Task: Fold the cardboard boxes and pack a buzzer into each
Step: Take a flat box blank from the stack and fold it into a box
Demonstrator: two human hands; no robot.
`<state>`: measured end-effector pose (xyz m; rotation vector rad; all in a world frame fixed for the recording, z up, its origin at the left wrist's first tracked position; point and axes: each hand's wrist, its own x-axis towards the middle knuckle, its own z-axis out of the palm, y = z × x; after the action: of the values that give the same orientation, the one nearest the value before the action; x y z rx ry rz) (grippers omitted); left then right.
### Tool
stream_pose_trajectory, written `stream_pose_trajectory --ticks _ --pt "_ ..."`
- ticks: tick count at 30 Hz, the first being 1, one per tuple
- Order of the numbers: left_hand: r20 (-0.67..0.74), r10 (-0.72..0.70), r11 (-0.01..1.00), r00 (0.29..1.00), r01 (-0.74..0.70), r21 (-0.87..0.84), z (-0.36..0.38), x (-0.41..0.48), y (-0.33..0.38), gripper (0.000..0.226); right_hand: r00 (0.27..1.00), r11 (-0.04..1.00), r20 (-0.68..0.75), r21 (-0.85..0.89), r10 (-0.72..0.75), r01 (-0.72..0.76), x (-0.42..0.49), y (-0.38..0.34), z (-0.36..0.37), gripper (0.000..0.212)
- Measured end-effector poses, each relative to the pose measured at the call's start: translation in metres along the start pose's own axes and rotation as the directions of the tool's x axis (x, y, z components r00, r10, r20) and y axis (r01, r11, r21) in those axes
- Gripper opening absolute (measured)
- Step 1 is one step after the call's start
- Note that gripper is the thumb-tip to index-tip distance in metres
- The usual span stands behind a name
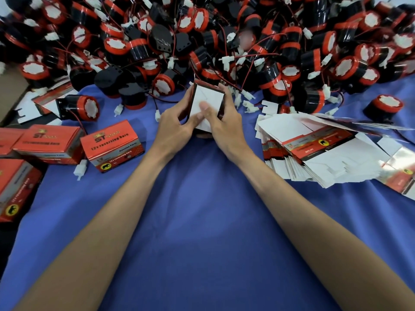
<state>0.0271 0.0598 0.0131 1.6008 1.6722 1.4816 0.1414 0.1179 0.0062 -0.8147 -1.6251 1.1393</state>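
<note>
A small cardboard box [207, 97] with a white end flap facing me stands on the blue cloth in the middle. My left hand [174, 129] grips its left side, fingers curled round the edge. My right hand [224, 122] holds the right side, and its thumb presses on the white flap. A big heap of black and red buzzers [202, 41] with red wires and white plugs fills the far side of the table. One loose buzzer [84, 107] lies on its side at the left.
Several folded red boxes [112, 144] stand at the left. A stack of flat box blanks [314, 149] lies at the right. A lone buzzer [385, 106] sits at the far right. The blue cloth [202, 209] is bare between my forearms.
</note>
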Motion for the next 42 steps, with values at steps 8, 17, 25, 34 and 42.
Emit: stream_pose_trajectory --ticks 8,17,25,34,42 --pt "-0.011 -0.005 1.0 1.0 0.005 -0.004 0.003 0.001 -0.001 0.049 1.0 0.996 -0.002 -0.092 0.02 -0.02 -0.002 -0.002 0.004 0.049" --pt "-0.063 0.16 0.966 0.985 -0.143 0.215 0.01 -0.002 -0.006 0.05 0.992 0.96 -0.079 -0.272 -0.096 0.071 -0.003 0.001 0.007 0.055" --pt "-0.071 0.091 0.989 0.993 -0.082 0.123 0.009 0.0 -0.009 0.044 0.995 0.989 -0.102 -0.146 -0.013 -0.002 -0.002 -0.004 0.006 0.054" --pt "-0.208 -0.05 0.997 0.977 0.039 -0.059 0.004 0.002 -0.009 0.027 0.999 1.0 0.036 0.01 0.025 -0.026 -0.005 -0.009 0.006 0.067" --pt "-0.29 -0.039 0.999 0.956 0.035 -0.019 0.006 0.003 -0.006 0.042 1.0 1.0 -0.022 0.009 0.004 -0.004 -0.007 -0.01 0.005 0.072"
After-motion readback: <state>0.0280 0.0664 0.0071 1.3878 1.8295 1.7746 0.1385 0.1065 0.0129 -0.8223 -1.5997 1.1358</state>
